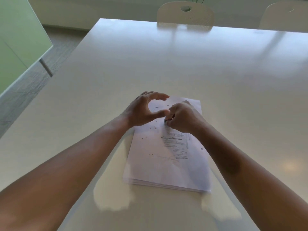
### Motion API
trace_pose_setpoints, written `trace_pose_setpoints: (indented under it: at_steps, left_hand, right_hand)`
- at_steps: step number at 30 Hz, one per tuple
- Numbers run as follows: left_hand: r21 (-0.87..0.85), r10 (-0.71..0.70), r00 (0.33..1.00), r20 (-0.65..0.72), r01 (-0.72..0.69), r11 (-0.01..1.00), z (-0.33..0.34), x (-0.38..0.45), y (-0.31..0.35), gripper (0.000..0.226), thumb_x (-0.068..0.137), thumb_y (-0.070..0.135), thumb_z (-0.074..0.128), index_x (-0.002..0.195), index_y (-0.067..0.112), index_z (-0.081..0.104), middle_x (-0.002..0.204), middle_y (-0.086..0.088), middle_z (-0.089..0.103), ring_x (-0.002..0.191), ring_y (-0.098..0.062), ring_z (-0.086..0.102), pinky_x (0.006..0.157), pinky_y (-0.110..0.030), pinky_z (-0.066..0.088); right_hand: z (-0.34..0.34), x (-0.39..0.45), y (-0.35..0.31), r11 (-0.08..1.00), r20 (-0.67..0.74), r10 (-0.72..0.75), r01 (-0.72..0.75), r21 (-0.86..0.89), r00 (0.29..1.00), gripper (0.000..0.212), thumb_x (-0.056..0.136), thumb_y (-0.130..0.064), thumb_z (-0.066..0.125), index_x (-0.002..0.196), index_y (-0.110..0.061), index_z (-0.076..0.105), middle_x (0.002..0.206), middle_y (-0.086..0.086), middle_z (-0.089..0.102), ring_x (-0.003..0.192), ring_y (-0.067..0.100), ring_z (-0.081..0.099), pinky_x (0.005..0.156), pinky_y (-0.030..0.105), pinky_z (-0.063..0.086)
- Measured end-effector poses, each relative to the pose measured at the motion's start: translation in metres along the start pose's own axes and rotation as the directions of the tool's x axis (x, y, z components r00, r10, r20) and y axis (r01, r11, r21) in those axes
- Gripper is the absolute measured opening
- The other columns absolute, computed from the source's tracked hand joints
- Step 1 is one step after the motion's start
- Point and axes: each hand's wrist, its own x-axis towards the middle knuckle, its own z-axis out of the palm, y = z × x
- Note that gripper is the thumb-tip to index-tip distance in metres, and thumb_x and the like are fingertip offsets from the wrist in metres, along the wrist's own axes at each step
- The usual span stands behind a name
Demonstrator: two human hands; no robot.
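Observation:
A thin stack of white paper lies on the white table in front of me, its top sheet marked with dark scribbles. My right hand is curled over the upper part of the sheet and grips a small dark object, perhaps a pen or pencil tip; most of it is hidden in the fist. My left hand hovers beside it over the paper's upper left corner, fingers and thumb spread in an open curve, holding nothing. Its thumb tip comes close to my right hand.
Two white chairs stand at the table's far edge, one at the centre and one at the right. A green panel on a metal leg stands on the grey floor to the left.

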Motion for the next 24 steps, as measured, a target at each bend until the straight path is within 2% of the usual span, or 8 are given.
trace_pose_setpoints:
  at_steps: [2,4,9,12,19,24]
  left_hand:
    - [0.051,0.000,0.998,0.065,-0.003,0.999,-0.006,-0.008,0.002,0.080,0.071,0.075,0.066,0.139,0.034,0.059,0.136,0.014,0.061,0.132,-0.005,0.048,0.114,-0.036,0.040]
    - [0.110,0.000,0.993,0.122,-0.013,0.994,-0.009,-0.015,0.003,0.091,0.065,0.079,0.069,0.143,0.035,0.056,0.145,0.011,0.056,0.140,-0.007,0.042,0.119,-0.036,0.035]
    - [0.266,-0.020,0.976,0.216,-0.040,0.963,-0.004,-0.027,0.009,0.112,0.055,0.091,0.066,0.153,0.041,0.043,0.162,0.016,0.037,0.151,-0.009,0.028,0.124,-0.034,0.021]
    - [0.288,-0.046,0.971,0.233,-0.024,0.957,0.003,-0.035,0.011,0.122,0.053,0.094,0.064,0.158,0.037,0.037,0.165,0.014,0.032,0.153,-0.011,0.021,0.127,-0.037,0.017]
    - [0.362,-0.085,0.963,0.256,-0.014,0.932,0.014,-0.049,0.009,0.136,0.051,0.101,0.055,0.163,0.029,0.025,0.169,0.012,0.023,0.156,-0.003,0.007,0.129,-0.039,-0.001]
    - [0.425,-0.109,0.954,0.281,-0.022,0.905,0.014,-0.049,0.011,0.135,0.054,0.105,0.047,0.164,0.031,0.021,0.170,0.015,0.016,0.155,0.000,0.000,0.128,-0.039,-0.004]
  right_hand:
    - [0.000,0.000,0.000,1.000,0.008,-0.010,0.010,-0.008,1.000,0.026,0.081,-0.013,0.069,0.060,-0.027,0.065,0.077,-0.003,0.064,0.068,0.014,0.057,0.056,0.019,0.042]
    - [0.000,0.001,0.000,1.000,0.007,-0.014,0.014,-0.001,1.000,0.019,0.080,-0.012,0.069,0.067,-0.025,0.071,0.080,-0.003,0.068,0.072,0.015,0.061,0.061,0.021,0.050]
    - [0.001,0.003,-0.004,0.997,-0.006,-0.049,0.049,-0.062,0.999,0.016,0.079,-0.009,0.066,0.075,-0.020,0.076,0.084,0.000,0.071,0.079,0.018,0.066,0.072,0.030,0.058]
    - [0.001,0.004,-0.006,0.992,-0.007,-0.072,0.071,-0.103,0.997,0.019,0.078,-0.005,0.065,0.078,-0.018,0.078,0.081,0.003,0.072,0.075,0.021,0.067,0.069,0.035,0.060]
    - [0.002,0.002,-0.005,0.988,-0.023,-0.102,0.099,-0.116,0.995,0.017,0.080,-0.009,0.064,0.081,-0.018,0.078,0.083,0.006,0.072,0.079,0.024,0.067,0.071,0.031,0.058]
    - [0.004,0.000,-0.004,0.988,-0.042,-0.104,0.098,-0.118,0.994,0.015,0.078,-0.009,0.061,0.078,-0.016,0.075,0.082,0.009,0.068,0.077,0.028,0.064,0.067,0.029,0.055]
